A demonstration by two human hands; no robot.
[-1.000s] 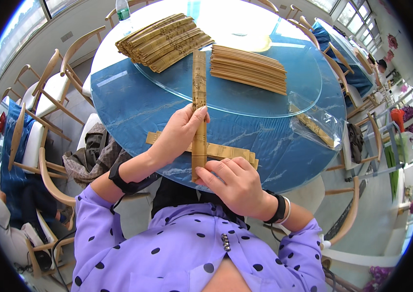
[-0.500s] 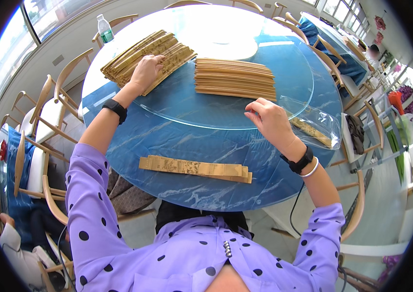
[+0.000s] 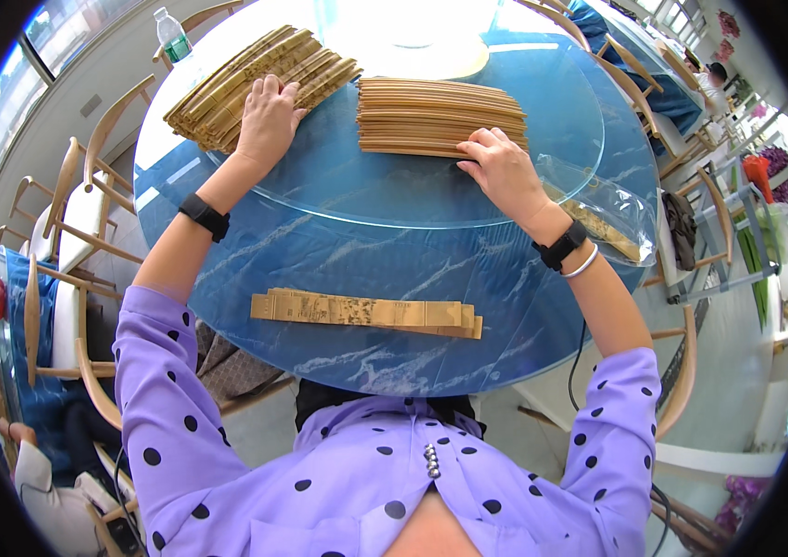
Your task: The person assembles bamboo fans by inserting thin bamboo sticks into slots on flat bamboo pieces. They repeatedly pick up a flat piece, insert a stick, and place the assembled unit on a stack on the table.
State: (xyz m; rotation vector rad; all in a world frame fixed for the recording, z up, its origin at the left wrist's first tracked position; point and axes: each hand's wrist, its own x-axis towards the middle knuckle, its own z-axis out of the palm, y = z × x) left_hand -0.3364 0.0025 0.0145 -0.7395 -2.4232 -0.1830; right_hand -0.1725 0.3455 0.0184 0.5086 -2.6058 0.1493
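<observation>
My left hand (image 3: 267,119) lies on a pile of long patterned tan strips (image 3: 218,88) at the far left of the table, its bent fingers apart. A neater stack of thin brown strips (image 3: 431,116) sits right of that pile. At the stack's near right corner is my right hand (image 3: 503,172), with thumb and fingers drawn together; whether a strip is between them is hidden. Closer to me, several flat tan strips with dark printing (image 3: 357,309) lie overlapped in a slightly spread row, touched by neither hand.
The round table (image 3: 338,357) has a blue marbled cover and a clear glass turntable (image 3: 366,218). A clear plastic bag (image 3: 631,200) holding a patterned strip lies at the right. A water bottle (image 3: 171,37) stands at the back left. Wooden chairs (image 3: 97,148) surround the table.
My right hand has moved onto the near right corner of the brown stack. My left hand has shifted on the patterned pile, its fingers more spread. The view has tilted slightly.
</observation>
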